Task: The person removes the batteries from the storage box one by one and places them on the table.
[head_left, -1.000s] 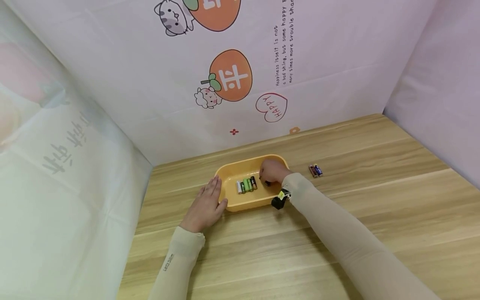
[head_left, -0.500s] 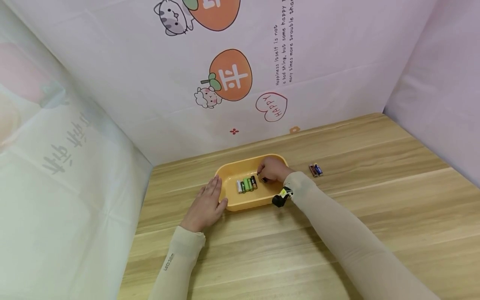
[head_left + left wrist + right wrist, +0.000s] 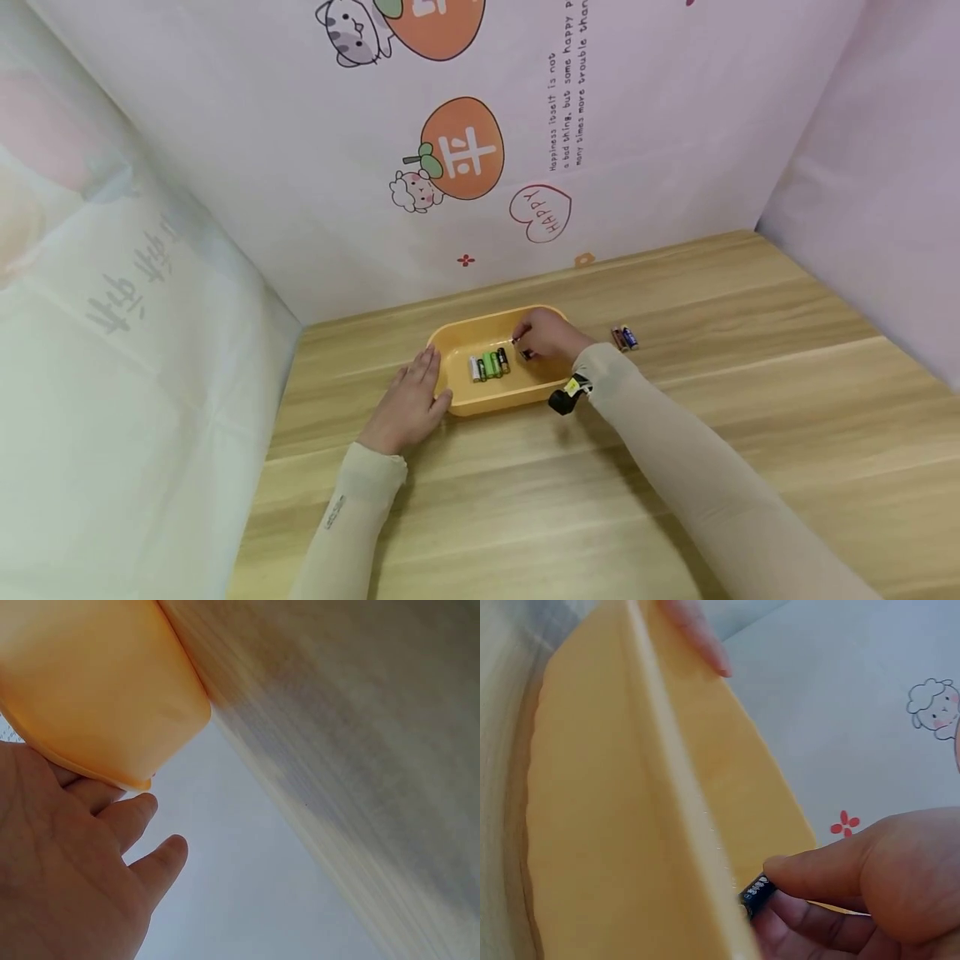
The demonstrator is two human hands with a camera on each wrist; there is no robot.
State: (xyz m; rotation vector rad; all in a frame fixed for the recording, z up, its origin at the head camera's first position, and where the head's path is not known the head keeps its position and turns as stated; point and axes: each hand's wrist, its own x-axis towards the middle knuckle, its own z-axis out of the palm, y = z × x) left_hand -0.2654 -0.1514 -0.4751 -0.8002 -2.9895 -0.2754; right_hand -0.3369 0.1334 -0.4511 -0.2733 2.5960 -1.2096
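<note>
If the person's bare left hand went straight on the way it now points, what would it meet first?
Most likely the orange-yellow, rounded rectangular plastic tray: the left hand rests against its left end, though depth is hard to judge.

Head view: bright, evenly lit; soft shadows beside the sleeves (image 3: 348, 517) on the wood-grain surface (image 3: 510, 500). Left wrist view: dimmer. Right wrist view: hazy, the yellow tray (image 3: 592, 787) blurred, its rim (image 3: 666, 735) glaring pale.

Cartoon-printed white back wall (image 3: 322, 175) behind a pale wood-grain tabletop (image 3: 510, 492)
</note>
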